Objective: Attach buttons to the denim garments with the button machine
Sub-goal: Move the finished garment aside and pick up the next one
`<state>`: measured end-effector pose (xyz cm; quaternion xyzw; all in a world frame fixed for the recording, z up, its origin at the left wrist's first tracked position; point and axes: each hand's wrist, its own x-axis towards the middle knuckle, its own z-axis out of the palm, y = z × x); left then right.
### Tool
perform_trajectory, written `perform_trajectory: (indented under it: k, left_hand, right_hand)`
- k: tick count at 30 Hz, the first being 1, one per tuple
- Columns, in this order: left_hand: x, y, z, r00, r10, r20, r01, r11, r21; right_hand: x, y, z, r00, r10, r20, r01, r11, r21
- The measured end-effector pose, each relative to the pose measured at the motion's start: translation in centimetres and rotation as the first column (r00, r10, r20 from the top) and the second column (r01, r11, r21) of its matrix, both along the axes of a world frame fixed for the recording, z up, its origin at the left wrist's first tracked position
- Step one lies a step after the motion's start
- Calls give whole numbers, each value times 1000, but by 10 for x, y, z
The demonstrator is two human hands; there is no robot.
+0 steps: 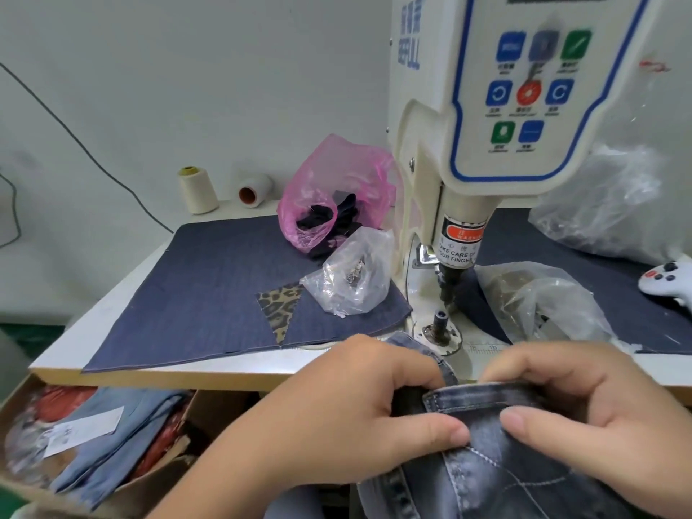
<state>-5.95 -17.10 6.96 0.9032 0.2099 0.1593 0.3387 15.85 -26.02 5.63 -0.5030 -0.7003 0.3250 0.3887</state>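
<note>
We've got 2 hands on 1 denim garment at the near edge of the table: our left hand pinches the waistband w/ thumb on top and fingers curled under, and our right hand grips the same band just beside it, thumb pressed on the faded grey-blue cloth, fingers folded over the top edge. The 2 hands sit close together but don't touch. The garment hangs off the table front, its upper edge just short of the button machine, whose lower die stands upright right behind our knuckles, the upper punch above it, apart. The machine's panel shows 8 buttons, approx. Left of the machine lie 1 dark blue cloth mat w/ 1 leopard-print patch, 1 small clear bag w/ metal bits inside, and 1 pink bag holding dark pieces. Behind, by the wall, 2 thread cones: 1 upright, 1 on its side. Right of the machine are 2 more clear bags and 1 white controller. Below the table's left side, 1 cardboard box holds blue cloth and 1 white tag.
</note>
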Motion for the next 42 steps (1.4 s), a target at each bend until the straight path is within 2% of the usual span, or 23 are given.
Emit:
perform_trajectory:
  k: [3, 4, 7, 10, 14, 16, 19, 21, 22, 23, 24, 25, 27, 30, 33, 42]
  left_hand:
    - [-3, 3, -2, 999, 40, 5, -39, 988, -148]
    - [-3, 4, -2, 999, 42, 17, -38, 979, -202]
    - [-3, 4, -5, 998, 10, 62, 10, 950, -312]
    - [-6, 6, -9, 998, 13, 66, 12, 929, -370]
    - [-9, 13, -10, 1000, 9, 10, -3, 897, -442]
    - [-11, 17, -11, 999, -12, -39, -7, 893, -451]
    - [-13, 18, -9, 968, -251, -23, 198, 813, -547]
    - [-11, 17, -12, 939, -341, 40, 301, 762, -573]
    - [-8, 18, -16, 937, -336, 99, 331, 755, -566]
    - [-4, 19, -22, 944, -284, 167, 328, 753, -571]
    - [1, 22, -27, 960, -183, 211, 275, 749, -603]
    - [5, 28, -33, 973, -53, 223, 188, 745, -640]
    - [16, 42, -42, 981, 139, 139, -15, 755, -656]
    - [35, 64, -49, 967, 253, 7, -215, 836, -505]
    - [50, 79, -55, 944, 329, -28, -312, 861, -403]
    - [62, 85, -69, 943, 331, 26, -291, 861, -417]
  right_hand:
    - [4, 4, -12, 996, -9, 89, 5, 999, 49]
    - [5, 6, -15, 997, 8, 81, -9, 1000, 17]
    - [8, 13, -27, 972, 184, -146, -211, 957, -199]
    - [6, 19, -42, 938, 243, -247, -309, 908, -282]
    - [8, 17, -50, 904, 183, -385, -281, 935, -215]
    - [9, 15, -50, 831, 192, -522, -289, 951, -110]
    - [-2, 11, -41, 687, 369, -626, -453, 891, 28]
    - [-3, 8, -37, 623, 358, -695, -512, 859, -16]
    - [-2, 9, -38, 656, 279, -701, -463, 883, -82]
    - [2, 10, -39, 728, 167, -665, -356, 921, -160]
    - [6, 14, -41, 804, 63, -591, -225, 953, -204]
    - [9, 19, -42, 861, -34, -507, -95, 969, -227]
    - [13, 35, -45, 904, -179, -389, 96, 970, -224]
    - [20, 60, -56, 875, -327, -358, 252, 937, -241]
    - [27, 81, -68, 824, -420, -379, 320, 898, -302]
    - [29, 97, -77, 684, -435, -586, 216, 887, -407]
